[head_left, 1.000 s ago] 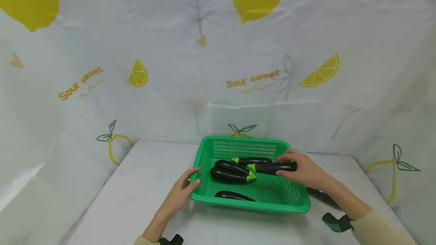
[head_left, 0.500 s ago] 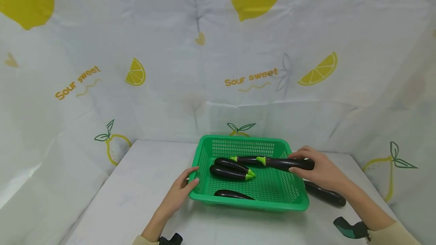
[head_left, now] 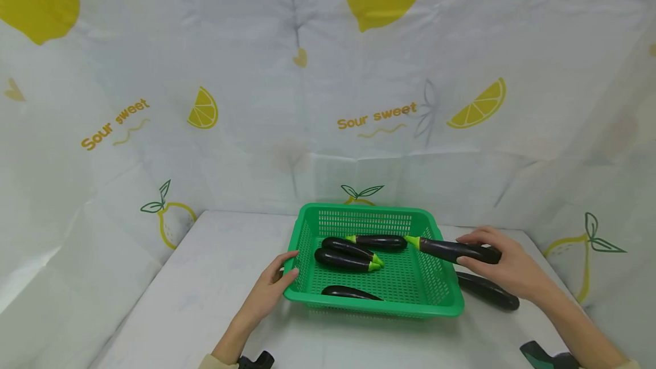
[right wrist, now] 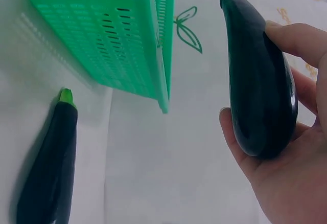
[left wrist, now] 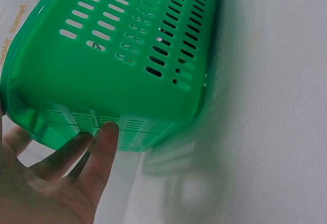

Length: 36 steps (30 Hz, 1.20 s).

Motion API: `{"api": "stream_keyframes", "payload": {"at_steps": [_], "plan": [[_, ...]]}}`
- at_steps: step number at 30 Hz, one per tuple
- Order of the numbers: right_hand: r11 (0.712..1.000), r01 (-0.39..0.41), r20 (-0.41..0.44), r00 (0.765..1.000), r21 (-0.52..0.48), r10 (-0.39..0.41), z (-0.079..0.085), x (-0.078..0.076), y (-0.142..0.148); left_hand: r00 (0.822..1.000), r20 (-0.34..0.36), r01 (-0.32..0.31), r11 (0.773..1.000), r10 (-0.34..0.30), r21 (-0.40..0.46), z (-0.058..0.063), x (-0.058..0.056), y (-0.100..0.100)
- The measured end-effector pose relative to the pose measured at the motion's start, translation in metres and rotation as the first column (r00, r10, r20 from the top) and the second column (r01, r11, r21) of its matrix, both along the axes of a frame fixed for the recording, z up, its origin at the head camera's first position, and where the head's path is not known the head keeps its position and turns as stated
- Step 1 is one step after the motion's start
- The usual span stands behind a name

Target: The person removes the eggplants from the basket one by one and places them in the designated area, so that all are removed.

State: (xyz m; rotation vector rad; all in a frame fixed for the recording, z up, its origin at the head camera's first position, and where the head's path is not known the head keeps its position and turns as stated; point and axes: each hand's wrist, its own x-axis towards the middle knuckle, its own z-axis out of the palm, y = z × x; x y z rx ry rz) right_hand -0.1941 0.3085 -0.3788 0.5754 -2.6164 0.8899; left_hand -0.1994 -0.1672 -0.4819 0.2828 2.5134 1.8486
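In the head view my right hand (head_left: 512, 263) holds a dark purple eggplant (head_left: 456, 250) by its blunt end, above the basket's right rim. Its green stem end points left. The right wrist view shows thumb and fingers around this held eggplant (right wrist: 258, 81). My left hand (head_left: 266, 289) grips the left end of a green plastic basket (head_left: 379, 307). From the left wrist, fingers (left wrist: 99, 157) lie against the basket's outer wall (left wrist: 102, 81), while the thumb is mostly out of frame. Several eggplants (head_left: 340, 261) lie inside the basket; the front one is partly hidden by the rim.
Another eggplant (head_left: 489, 291) lies on the white table (head_left: 205, 300), just right of the basket. A white sheet with lemon prints (head_left: 256, 147) hangs behind and at both sides.
My right hand has moved right with the eggplant, from over the basket's inside to its right rim. The eggplant on the table is less covered. The left hand stays on the basket.
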Motion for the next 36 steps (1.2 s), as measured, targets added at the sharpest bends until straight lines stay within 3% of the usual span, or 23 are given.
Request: {"api": "stream_keyframes", "payload": {"at_steps": [8, 17, 24, 31, 36], "plan": [[0.996, 0.093, 0.028, 0.995, 0.003, -0.093, -0.005, 0.01, 0.019, 1.0, -0.003, 0.009, 1.0, -0.009, 0.002, 0.002, 0.001, 0.001], [0.989, 0.139, 0.048, 0.989, -0.051, -0.137, -0.027, 0.018, 0.042, 1.0, -0.004, 0.007, 1.0, -0.007, 0.019, 0.004, 0.002, 0.002], [0.969, 0.248, 0.131, 0.96, 0.011, -0.247, -0.04, 0.023, 0.056, 1.0, -0.008, 0.0, 1.0, 0.001, 0.023, 0.005, 0.003, 0.0], [0.96, 0.275, 0.167, 0.95, -0.051, -0.263, -0.056, 0.029, 0.073, 1.0, -0.009, 0.004, 1.0, -0.004, 0.009, 0.005, 0.003, 0.001], [0.945, 0.326, 0.238, 0.917, 0.013, -0.32, -0.06, 0.03, 0.079, 1.0, -0.016, 0.009, 1.0, -0.008, 0.022, 0.006, 0.003, 0.001]]}}
